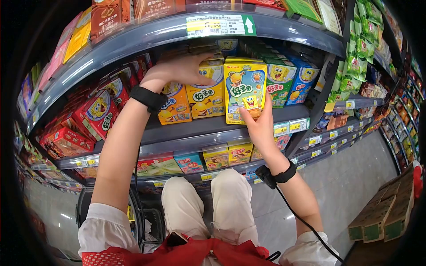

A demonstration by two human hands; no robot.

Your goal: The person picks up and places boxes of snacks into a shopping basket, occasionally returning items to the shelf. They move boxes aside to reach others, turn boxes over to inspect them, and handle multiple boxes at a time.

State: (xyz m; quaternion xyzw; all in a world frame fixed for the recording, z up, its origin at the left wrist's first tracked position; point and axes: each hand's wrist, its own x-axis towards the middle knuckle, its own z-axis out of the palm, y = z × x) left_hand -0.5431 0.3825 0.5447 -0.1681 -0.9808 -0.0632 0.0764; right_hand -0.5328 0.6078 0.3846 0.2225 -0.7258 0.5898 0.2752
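Observation:
My right hand (260,126) grips a yellow snack box (245,82) by its lower right side, thumb across the front. The box stands upright at the shelf front, its cartoon-printed face toward me. My left hand (179,71) reaches into the shelf with thumb and fingers spread apart, over the upper part of a row of yellow boxes (206,99). Just left of that row, orange boxes (174,108) sit partly behind my left wrist. Green boxes (282,77) and blue boxes (305,82) line up to the right.
Red boxes (104,111) fill the shelf's left side, some leaning. An upper shelf edge with a price label (221,25) overhangs my hands. Smaller packs (216,158) occupy the shelf below. Green hanging bags (361,55) are at right; cardboard cartons (381,208) rest on the floor.

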